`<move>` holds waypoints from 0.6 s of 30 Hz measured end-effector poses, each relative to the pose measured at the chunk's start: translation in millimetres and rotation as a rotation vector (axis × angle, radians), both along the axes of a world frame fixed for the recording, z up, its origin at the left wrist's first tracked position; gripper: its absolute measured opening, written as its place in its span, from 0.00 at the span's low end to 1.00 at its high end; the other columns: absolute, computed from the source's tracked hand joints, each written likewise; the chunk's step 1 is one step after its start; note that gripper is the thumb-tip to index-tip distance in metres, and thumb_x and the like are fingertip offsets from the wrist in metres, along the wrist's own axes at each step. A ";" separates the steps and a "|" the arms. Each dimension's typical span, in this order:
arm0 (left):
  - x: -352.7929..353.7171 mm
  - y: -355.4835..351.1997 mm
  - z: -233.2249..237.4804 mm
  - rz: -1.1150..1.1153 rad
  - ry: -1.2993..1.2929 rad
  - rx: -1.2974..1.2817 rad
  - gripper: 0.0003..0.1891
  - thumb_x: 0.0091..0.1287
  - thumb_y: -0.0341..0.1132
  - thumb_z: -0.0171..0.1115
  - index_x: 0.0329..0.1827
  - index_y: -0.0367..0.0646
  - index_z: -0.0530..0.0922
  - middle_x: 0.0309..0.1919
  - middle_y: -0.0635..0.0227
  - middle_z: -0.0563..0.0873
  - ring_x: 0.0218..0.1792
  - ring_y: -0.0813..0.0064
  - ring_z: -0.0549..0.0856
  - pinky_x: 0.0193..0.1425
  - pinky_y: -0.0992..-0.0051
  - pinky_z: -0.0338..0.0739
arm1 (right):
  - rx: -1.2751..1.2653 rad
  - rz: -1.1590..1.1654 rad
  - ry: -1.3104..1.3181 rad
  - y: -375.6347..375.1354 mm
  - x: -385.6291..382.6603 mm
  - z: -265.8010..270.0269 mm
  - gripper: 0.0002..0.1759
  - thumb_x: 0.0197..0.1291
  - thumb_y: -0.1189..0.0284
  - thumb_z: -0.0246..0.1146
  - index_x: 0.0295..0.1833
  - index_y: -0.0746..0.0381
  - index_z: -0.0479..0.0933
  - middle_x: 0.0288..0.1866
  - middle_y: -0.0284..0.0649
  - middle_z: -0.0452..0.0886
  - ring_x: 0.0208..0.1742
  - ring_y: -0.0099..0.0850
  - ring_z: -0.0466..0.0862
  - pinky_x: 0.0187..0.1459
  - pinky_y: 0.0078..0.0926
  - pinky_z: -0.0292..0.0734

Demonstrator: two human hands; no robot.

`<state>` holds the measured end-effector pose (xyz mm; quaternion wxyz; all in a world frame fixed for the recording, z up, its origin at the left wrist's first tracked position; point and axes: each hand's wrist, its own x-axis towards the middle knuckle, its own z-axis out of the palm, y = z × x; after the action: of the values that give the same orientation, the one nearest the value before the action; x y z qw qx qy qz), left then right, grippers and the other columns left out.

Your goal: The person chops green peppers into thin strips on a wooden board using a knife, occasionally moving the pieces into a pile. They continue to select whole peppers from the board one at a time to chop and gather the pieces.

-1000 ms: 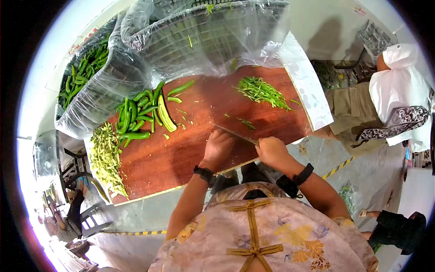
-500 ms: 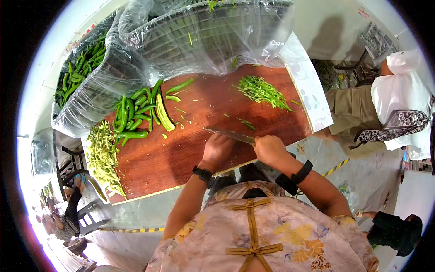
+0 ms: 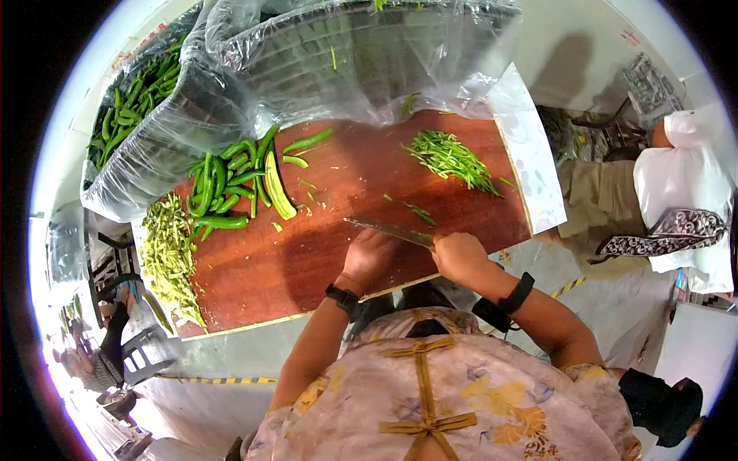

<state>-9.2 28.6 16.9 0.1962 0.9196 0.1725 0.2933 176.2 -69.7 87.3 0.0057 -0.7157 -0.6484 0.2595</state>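
My right hand (image 3: pixel 461 257) is wrapped round the handle of a knife (image 3: pixel 393 232), whose blade points left over the board. Beside the blade, my left hand (image 3: pixel 369 260) rests near the front edge of the reddish wooden board (image 3: pixel 330 250). Its fingers are curled and partly covered by the blade, so anything in them is hidden. A few cut green strips (image 3: pixel 420 213) lie just beyond the knife. Farther right is a heap of thin green pepper strips (image 3: pixel 453 161). Whole green peppers (image 3: pixel 223 180) and a split pepper (image 3: pixel 277 188) lie to the left.
Pale seedy pepper scraps (image 3: pixel 167 261) are piled at the board's left end. Plastic-lined crates stand behind, one holding green peppers (image 3: pixel 138 100) and a larger crate (image 3: pixel 361 65). A person in a white top (image 3: pixel 676 184) is at the right; others are at the edges.
The view has shifted slightly, so the board and peppers sit a little differently in frame. Both hands and the knife stay almost in the same place. The person at lower right has moved.
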 end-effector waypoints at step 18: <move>2.4 4.7 6.4 -0.056 -0.051 -0.079 0.10 0.48 0.27 0.60 0.34 0.41 0.79 0.40 0.62 0.82 0.45 0.58 0.81 0.50 0.66 0.78 | 0.169 -0.111 0.078 24.8 -19.8 -27.0 0.13 0.60 0.67 0.56 0.32 0.66 0.76 0.23 0.54 0.78 0.26 0.54 0.79 0.30 0.50 0.74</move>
<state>-6.9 33.3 23.3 0.2446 0.9080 0.1529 0.3039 156.3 -45.0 60.3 0.1053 -0.7367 -0.6268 0.2308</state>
